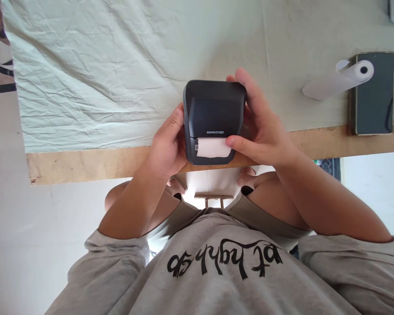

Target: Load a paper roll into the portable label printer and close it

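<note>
Pale cloth covers most of one wooden desk. One black printer, marked NIIMBOT, is held at the desk's near edge, one white paper strip at its slot. Left grip is closed on its left side; right grip clasps its right, thumb on the strip. One paper roll is near one phone. Inverted shirt lettering: not reliably legible.

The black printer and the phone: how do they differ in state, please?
The printer is held between the left hand and right hand; the phone lies on the table.
The printer has pale paper at its front; the phone is partly overlapped by a paper roll.
Both look dark.
</note>
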Demonstrator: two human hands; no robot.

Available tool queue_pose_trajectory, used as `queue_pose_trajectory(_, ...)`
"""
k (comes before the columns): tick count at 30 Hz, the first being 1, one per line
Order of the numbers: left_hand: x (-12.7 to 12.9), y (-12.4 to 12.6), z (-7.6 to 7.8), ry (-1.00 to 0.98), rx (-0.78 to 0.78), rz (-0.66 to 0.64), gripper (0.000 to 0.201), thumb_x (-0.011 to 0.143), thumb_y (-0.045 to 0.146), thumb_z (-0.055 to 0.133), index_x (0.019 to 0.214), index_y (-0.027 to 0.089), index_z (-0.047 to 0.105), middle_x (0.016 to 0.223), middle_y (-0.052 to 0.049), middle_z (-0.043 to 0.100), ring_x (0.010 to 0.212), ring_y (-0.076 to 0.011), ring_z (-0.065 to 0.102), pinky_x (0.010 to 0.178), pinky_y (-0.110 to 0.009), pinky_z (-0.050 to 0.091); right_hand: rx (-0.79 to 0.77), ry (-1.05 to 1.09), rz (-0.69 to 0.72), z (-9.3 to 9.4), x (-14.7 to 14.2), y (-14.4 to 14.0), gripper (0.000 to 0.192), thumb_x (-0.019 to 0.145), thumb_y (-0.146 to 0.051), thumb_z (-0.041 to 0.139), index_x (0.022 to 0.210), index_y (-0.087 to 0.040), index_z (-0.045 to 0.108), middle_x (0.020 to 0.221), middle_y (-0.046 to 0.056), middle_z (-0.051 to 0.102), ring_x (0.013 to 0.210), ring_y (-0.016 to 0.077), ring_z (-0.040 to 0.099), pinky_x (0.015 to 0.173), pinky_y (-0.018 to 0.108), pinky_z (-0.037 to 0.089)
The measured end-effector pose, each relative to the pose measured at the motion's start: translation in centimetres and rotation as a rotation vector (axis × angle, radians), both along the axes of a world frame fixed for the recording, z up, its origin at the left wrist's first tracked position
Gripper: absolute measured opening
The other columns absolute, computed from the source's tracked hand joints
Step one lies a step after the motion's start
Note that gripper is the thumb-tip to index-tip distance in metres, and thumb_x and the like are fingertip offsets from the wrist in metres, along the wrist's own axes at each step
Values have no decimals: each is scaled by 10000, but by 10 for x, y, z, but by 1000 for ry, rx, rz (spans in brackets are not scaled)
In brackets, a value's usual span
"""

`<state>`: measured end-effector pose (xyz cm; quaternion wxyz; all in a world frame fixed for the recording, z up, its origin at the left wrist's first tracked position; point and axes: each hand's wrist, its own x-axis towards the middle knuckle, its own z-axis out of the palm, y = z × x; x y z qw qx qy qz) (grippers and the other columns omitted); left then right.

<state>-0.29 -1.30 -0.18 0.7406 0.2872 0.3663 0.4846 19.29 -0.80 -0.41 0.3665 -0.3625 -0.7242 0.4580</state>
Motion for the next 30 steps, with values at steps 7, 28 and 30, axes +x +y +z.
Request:
queue_pose_trajectory(7,1,-1,10,-55,-18,-69,492,962,544,315,1052,184,639,1216,-71,676,1420,-272,408,1148,-422,403,277,-86,-324,19,-9,0,651,729,-656,678,1240,-275,544,1018,59,557,944,198,576,728,339,543)
queue_pose_trajectory(28,4,-1,1,146,72,-88,483,863,623,504,1124,233,620,1120,-61,667,1241,-259,585,862,-312,565,397,-884,-294,51,-27,-9,157,890,-291,502,915,-251,652,944,-11,705,664,135,572,527,272,262)
queue_pose_trajectory(30,3,-1,2,156,75,-101,480,848,633,518,1109,244,622,1081,-55,672,1183,-257,617,801,-298,571,351,-875,-264,51,-26,-9,139,862,-274,515,934,-251,631,833,-2,678,619,137,540,526,272,258)
